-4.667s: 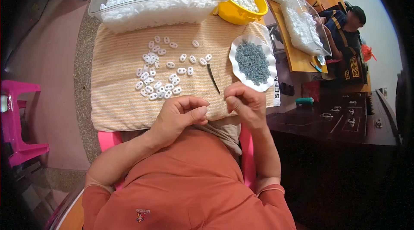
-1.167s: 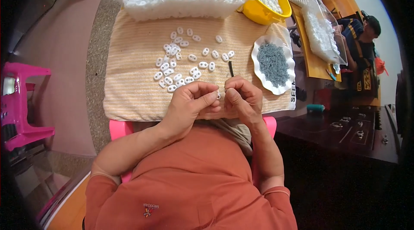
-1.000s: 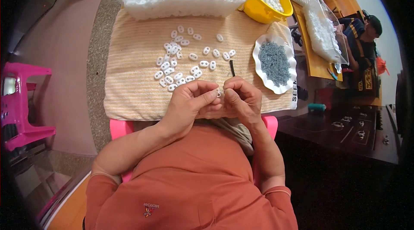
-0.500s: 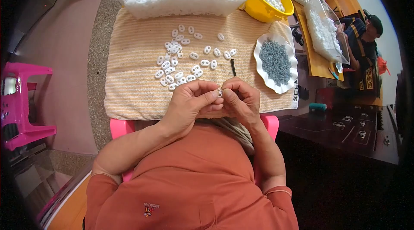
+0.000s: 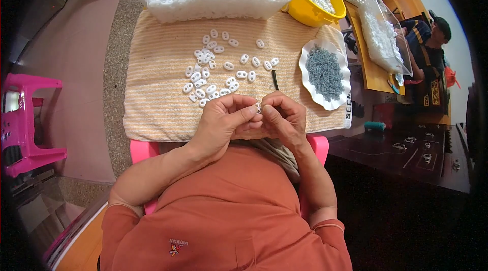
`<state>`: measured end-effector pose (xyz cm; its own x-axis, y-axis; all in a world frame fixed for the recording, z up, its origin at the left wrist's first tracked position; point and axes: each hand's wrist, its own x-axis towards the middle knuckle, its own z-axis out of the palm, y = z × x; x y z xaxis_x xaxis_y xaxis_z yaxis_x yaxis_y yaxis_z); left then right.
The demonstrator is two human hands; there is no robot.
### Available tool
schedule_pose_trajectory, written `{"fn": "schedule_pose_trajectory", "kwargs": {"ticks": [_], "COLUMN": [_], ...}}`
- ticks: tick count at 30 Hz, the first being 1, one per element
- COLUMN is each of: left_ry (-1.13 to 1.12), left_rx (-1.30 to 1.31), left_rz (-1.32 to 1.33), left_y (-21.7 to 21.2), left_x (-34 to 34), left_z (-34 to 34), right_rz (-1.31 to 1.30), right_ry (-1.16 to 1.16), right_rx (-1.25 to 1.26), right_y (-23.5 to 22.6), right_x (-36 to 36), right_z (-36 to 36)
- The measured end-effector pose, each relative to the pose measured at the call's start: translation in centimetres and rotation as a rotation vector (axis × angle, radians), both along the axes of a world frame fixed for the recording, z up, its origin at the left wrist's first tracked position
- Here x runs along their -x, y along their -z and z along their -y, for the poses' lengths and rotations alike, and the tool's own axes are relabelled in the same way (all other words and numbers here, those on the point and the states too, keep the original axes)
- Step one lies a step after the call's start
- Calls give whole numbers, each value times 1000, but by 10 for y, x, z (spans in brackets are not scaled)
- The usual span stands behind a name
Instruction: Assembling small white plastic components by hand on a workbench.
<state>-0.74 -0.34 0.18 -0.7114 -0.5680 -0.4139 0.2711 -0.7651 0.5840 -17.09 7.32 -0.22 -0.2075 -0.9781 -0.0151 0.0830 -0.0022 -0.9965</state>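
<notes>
Close to the towel's near edge, my left hand [image 5: 223,117] pinches a small white plastic piece [image 5: 258,110] between thumb and fingers. My right hand [image 5: 285,118] meets it there, its thumb and forefinger closed at the same piece; fingertips hide most of it. Whether anything else is between the right fingers is too small to see. Beyond my hands, several white oval two-holed plastic pieces [image 5: 228,66] lie loose, mostly to the left. A thin black stick [image 5: 275,80] lies just past my right hand. At the right, a wavy-rimmed white dish [image 5: 305,70] holds a heap of small grey screw-like parts [image 5: 325,73].
A clear tub [image 5: 213,10] heaped with white pieces stands at the far edge, beside a yellow basin [image 5: 310,13] of similar pieces. A striped towel [image 5: 157,67] covers the table. Pink stool [image 5: 25,118] at left. At right, another person [image 5: 424,42] sits by a clear bin [image 5: 371,42].
Both hands stay in the same place. The small white piece between my fingertips has shifted very slightly.
</notes>
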Motion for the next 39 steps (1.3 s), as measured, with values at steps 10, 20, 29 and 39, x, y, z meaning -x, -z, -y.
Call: {"fn": "schedule_pose_trajectory", "kwargs": {"ticks": [10,20,29,39], "left_ry": [-18,-46,-33,-8], "left_rx": [29,111,96,120], "left_rz": [13,-6,-5,1], "left_y": [1,3,2,5], "left_x": [0,0,-1,0], "left_z": [-1,-2,-2,-4], "right_rz": [-50,-167,-139,-146], "right_ry": [-16,26,13,23], "right_rx": [18,23,24,0], "right_y": [3,-4,-2,-3], "right_x": [0,-10,-8,-9], "right_z": [0,-1,-1,-1]}}
